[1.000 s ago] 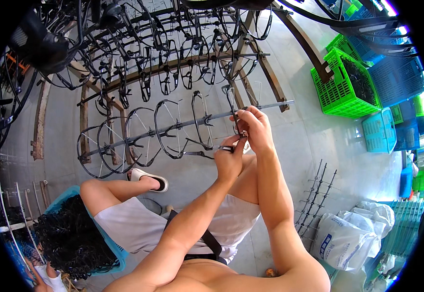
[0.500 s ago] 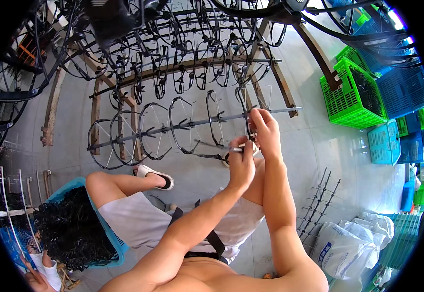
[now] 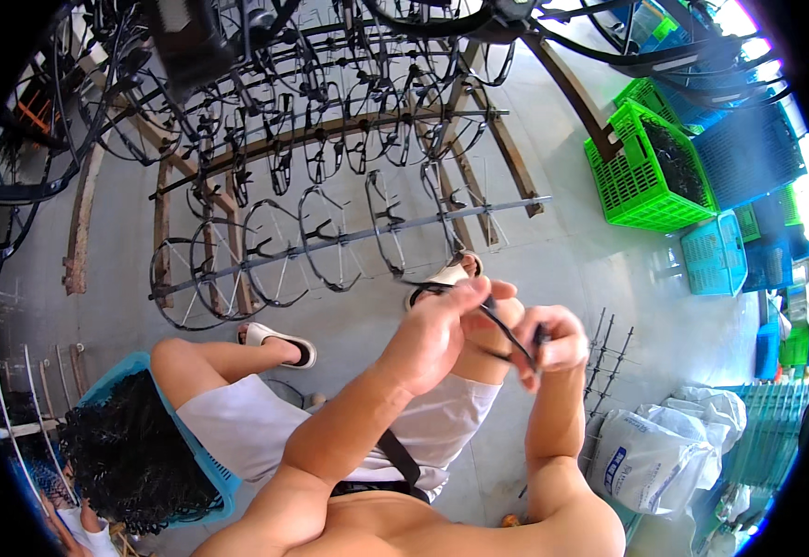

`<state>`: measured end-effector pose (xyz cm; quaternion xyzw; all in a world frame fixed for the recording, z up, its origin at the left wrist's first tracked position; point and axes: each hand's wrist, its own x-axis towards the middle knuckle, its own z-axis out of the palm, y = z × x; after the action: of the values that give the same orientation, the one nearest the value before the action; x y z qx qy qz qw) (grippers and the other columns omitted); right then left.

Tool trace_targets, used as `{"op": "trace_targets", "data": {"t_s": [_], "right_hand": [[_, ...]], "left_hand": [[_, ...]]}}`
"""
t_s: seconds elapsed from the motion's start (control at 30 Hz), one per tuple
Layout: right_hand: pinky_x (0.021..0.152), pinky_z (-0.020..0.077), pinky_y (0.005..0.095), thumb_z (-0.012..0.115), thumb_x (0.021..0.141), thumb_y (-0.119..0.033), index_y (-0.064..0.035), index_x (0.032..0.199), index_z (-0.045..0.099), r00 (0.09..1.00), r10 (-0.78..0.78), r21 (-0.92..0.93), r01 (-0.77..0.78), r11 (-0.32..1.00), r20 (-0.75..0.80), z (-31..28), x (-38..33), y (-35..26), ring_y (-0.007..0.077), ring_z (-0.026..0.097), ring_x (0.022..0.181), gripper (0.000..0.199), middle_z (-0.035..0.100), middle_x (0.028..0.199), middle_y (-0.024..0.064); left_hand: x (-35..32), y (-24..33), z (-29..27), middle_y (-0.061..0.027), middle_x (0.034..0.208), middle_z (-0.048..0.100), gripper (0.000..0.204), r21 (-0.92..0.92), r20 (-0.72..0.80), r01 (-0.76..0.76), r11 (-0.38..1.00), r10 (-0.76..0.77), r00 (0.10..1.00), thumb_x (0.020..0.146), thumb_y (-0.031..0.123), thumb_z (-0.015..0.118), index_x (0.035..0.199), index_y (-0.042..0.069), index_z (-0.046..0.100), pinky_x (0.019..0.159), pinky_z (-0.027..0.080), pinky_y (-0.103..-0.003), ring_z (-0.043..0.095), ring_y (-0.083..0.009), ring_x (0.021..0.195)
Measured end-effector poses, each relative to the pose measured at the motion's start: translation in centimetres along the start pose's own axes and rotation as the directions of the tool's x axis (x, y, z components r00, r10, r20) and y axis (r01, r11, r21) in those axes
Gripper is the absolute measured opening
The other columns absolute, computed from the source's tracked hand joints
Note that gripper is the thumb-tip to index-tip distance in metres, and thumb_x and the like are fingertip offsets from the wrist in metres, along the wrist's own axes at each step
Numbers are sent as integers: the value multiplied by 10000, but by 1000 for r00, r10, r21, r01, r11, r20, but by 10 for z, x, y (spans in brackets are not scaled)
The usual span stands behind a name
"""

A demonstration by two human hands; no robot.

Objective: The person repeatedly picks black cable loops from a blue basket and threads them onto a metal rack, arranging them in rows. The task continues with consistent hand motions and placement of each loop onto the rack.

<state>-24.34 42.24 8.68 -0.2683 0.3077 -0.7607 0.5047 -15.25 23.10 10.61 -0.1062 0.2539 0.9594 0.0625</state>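
Note:
A slim black curved piece (image 3: 508,332), which looks like a glasses frame, spans the gap between my two hands over my right knee. Thumb and fingers of my left hand (image 3: 434,336) are closed round its upper end. My right hand (image 3: 558,342) grips the lower end with bent fingers; motion blurs some detail there. Just beyond them, a grey rod (image 3: 358,232) with short pegs carries several black curved frames (image 3: 312,237) in a row. The rod's right end (image 3: 534,200) bears no black frame.
Racks of more black frames (image 3: 284,130) fill the far side. At my left leg a blue basket (image 3: 223,469) holds a black heap. Right are a green crate (image 3: 641,200), a light-blue basket (image 3: 716,255), spare pegged rods (image 3: 609,357) and white bags (image 3: 651,459). A person's arm shows lower left.
Both hands have left the rod and come back toward me, the right one further down and rightward. A black piece now stretches between them. The view has shifted slightly.

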Motion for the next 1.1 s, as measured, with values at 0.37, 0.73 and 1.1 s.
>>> {"op": "trace_targets", "data": {"t_s": [0.37,0.73,1.1], "right_hand": [[624,516,292,592,895,-176,-7,995,557,856,-20,-163,-75,984,-517,-85,117,-30,163,610,700,200,618,868,95],[609,506,265,591,897,-156,-14,984,557,792,-117,-185,5,983,-599,-108,111,2,148,602,683,170,620,830,87],[601,486,260,587,894,-141,-20,981,557,813,-155,-189,56,980,-561,-105,104,3,144,588,680,153,615,821,82]], "left_hand": [[80,-75,-16,-88,776,653,207,904,-37,-172,392,473,880,873,164,609,989,-2,565,609,493,-292,634,-160,655],[130,-111,-60,-98,750,657,125,964,-10,-172,203,675,738,885,103,572,900,-21,585,609,486,-315,623,-188,627],[129,-118,-54,-119,821,613,126,939,-28,-223,260,708,706,865,68,591,941,-25,554,611,480,-335,624,-215,686]]}}
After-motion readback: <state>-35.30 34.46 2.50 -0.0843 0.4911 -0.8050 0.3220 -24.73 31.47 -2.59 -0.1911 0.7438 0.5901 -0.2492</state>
